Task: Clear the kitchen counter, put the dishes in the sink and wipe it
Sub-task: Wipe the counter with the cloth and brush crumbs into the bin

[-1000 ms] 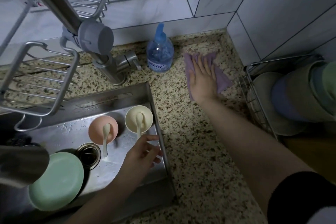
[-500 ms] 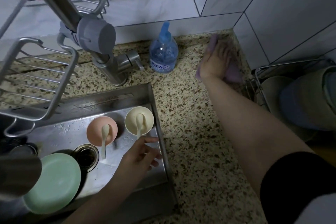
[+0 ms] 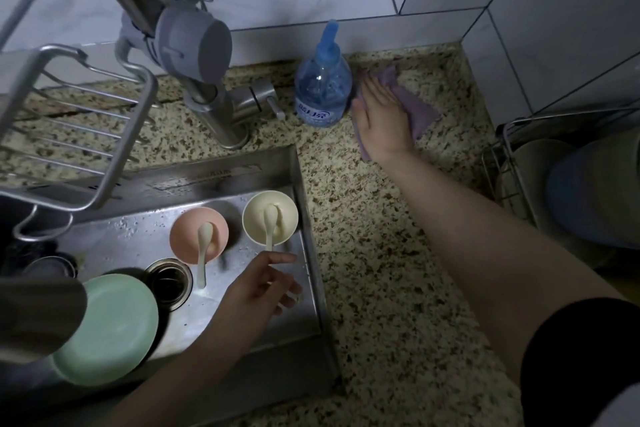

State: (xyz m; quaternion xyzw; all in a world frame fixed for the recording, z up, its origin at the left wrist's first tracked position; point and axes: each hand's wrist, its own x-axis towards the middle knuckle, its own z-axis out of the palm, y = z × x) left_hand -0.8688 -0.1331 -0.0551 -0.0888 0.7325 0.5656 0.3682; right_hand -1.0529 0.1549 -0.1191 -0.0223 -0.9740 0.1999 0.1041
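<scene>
My right hand [image 3: 381, 116] lies flat on a purple cloth [image 3: 415, 106], pressing it onto the speckled granite counter [image 3: 381, 270] just right of a blue bottle [image 3: 323, 83]. My left hand [image 3: 258, 291] hovers over the steel sink [image 3: 311, 211] with loose, parted fingers and holds nothing. Inside the sink stand a pink bowl [image 3: 183, 236] and a cream bowl [image 3: 254, 215], each with a pale spoon in it, and a green plate [image 3: 107, 329] leans at the front left.
A faucet [image 3: 194, 45] rises behind the sink beside a wire basket [image 3: 69, 135]. A wire dish rack [image 3: 512, 163] with bowls stands at the counter's right edge. White tiled walls close the back and the right corner.
My right hand slid the purple cloth from the back corner leftward until it sits next to the blue bottle. My left hand has stayed over the sink.
</scene>
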